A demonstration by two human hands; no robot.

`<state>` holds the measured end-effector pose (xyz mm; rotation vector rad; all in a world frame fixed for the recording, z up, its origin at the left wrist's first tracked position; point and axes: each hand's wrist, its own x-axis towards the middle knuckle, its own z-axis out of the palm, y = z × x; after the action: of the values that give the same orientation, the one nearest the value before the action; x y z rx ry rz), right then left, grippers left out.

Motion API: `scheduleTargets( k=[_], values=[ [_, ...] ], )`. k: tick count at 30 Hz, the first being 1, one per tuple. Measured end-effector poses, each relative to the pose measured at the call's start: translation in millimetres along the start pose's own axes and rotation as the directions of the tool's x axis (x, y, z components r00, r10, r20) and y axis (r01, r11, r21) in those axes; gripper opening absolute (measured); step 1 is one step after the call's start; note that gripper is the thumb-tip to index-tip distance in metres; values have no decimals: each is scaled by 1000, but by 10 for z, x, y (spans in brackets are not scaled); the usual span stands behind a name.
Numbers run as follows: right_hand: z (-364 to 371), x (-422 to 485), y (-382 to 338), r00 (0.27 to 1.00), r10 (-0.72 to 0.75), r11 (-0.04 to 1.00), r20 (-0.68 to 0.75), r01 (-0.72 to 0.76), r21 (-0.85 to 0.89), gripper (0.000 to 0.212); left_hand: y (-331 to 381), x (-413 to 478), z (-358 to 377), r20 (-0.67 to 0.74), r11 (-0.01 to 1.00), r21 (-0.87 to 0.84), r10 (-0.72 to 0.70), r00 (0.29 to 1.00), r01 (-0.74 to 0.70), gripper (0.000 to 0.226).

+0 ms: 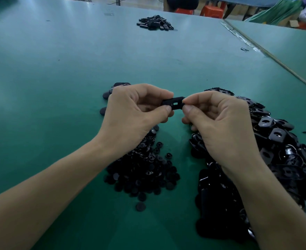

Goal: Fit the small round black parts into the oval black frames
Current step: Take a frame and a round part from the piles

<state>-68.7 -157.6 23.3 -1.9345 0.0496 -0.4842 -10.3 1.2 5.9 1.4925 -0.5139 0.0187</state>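
I held one oval black frame (173, 103) raised between the hands, left hand (136, 112) and right hand (218, 123) each pinching an end, apparently to steady its slot; loose round parts (145, 170) lay beneath the left.

Green table (58, 69) — orange stools (211, 10) beyond

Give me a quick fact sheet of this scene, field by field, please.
Surface: green table
Held: one oval black plastic frame, above the table
Left hand: pinches its left end
Right hand: pinches its right end
Near left wrist: heap of small round black parts
Near right wrist: heap of black frames
Far back: another small black pile
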Motion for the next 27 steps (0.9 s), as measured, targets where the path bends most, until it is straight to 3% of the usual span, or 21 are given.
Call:
scheduleTargets(
  k=[15, 27],
  values=[
    [69, -50, -50, 990, -130, 972, -50, 117, -204, 23, 26, -47, 55, 19, 997, 77, 24, 1000, -26, 30],
    [98, -65, -49, 986, -155, 964, -64, 137, -226, 27, 50, -61, 65, -4, 970, 231, 77, 997, -74, 26]
  ],
)
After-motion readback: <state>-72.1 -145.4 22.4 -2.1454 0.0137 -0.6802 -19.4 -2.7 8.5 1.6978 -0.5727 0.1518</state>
